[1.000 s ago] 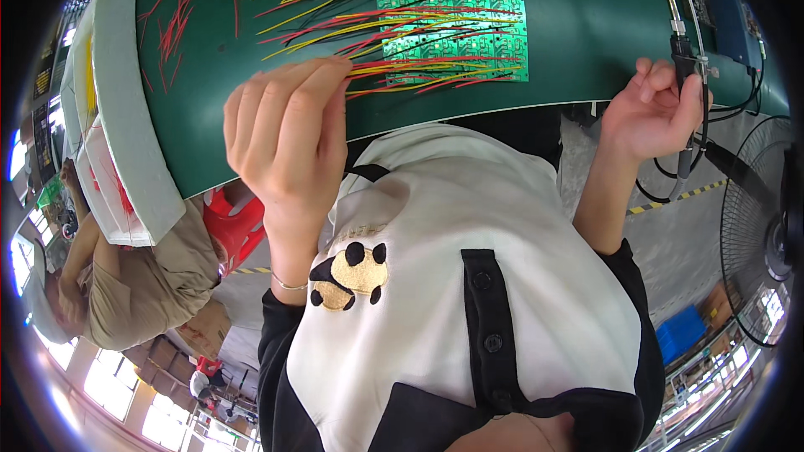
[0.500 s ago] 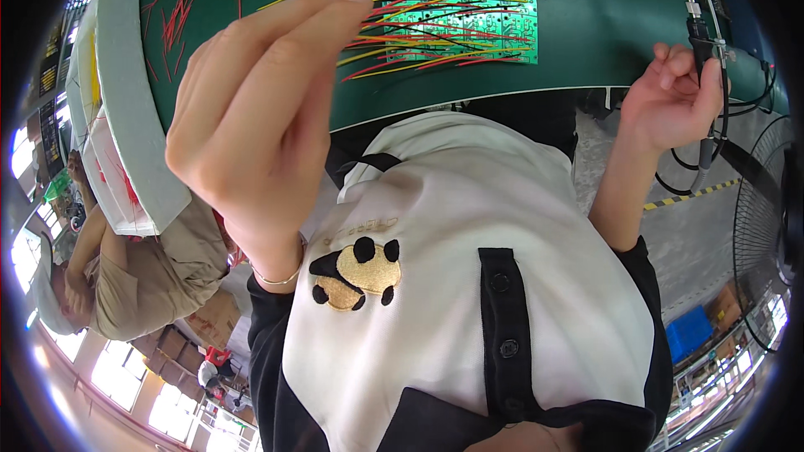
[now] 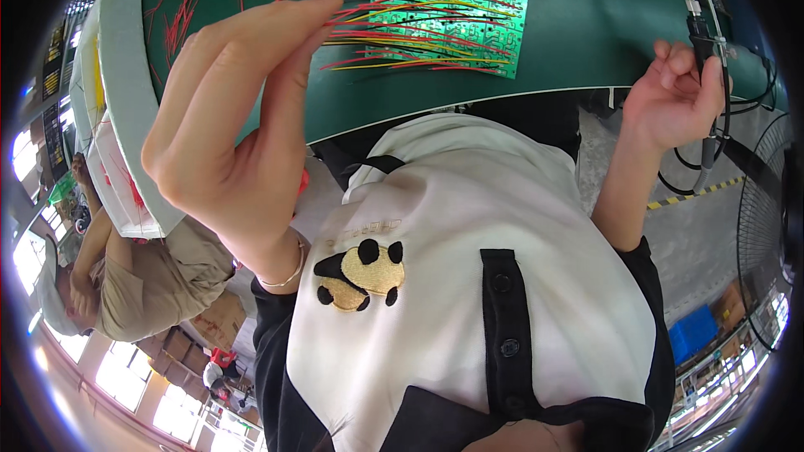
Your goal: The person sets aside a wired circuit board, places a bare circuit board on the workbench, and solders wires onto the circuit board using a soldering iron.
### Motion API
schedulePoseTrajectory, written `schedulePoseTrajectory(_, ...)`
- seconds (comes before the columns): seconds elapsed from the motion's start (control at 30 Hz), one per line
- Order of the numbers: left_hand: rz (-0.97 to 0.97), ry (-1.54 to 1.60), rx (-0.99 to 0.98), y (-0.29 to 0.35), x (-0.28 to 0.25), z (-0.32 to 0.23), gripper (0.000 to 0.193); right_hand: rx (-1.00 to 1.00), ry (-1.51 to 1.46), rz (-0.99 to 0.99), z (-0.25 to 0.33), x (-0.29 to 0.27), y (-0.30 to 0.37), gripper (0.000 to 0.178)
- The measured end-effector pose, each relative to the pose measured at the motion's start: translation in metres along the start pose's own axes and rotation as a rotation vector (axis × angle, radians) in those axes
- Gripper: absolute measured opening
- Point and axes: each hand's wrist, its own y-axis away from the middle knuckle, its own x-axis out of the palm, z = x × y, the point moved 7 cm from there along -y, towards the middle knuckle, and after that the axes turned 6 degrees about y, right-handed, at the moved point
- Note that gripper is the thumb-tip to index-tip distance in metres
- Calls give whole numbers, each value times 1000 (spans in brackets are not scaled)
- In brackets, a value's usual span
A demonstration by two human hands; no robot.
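Observation:
My left hand [image 3: 234, 109] is raised over the near left of the table, thumb and forefinger pinched together at the wires [image 3: 394, 12]; the pinched wire end itself is mostly hidden. These thin red, yellow and black wires lie in rows across a green circuit board [image 3: 507, 17] and stick out past its left side. At the right, my right hand [image 3: 674, 105] has its fingers curled around what looks like a soldering iron [image 3: 697, 33], black with a silver metal shaft pointing away from me. Part of the tool is hidden behind my thumb.
Loose red wires [image 3: 188, 12] lie scattered on the green table [image 3: 603, 12]. A pale foam-like bin [image 3: 130, 75] holding more wires stands at the left, with a seated person [image 3: 159, 276] beyond it. Black cables hang by my right hand, near a fan [image 3: 766, 218].
My left hand has moved a little to the left, and its fingers look more opened out. The board and its wires have shifted left and turned slightly. My right hand stays put.

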Motion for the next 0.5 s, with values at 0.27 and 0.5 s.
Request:
schedulePoseTrajectory(0.27,-24,-35,-33,1,-2,7,19,31,-26,-20,-4,-3,0,19)
schedulePoseTrajectory(0.5,-83,9,-79,7,-5,17,19,4,12,-6,1,1,2,19)
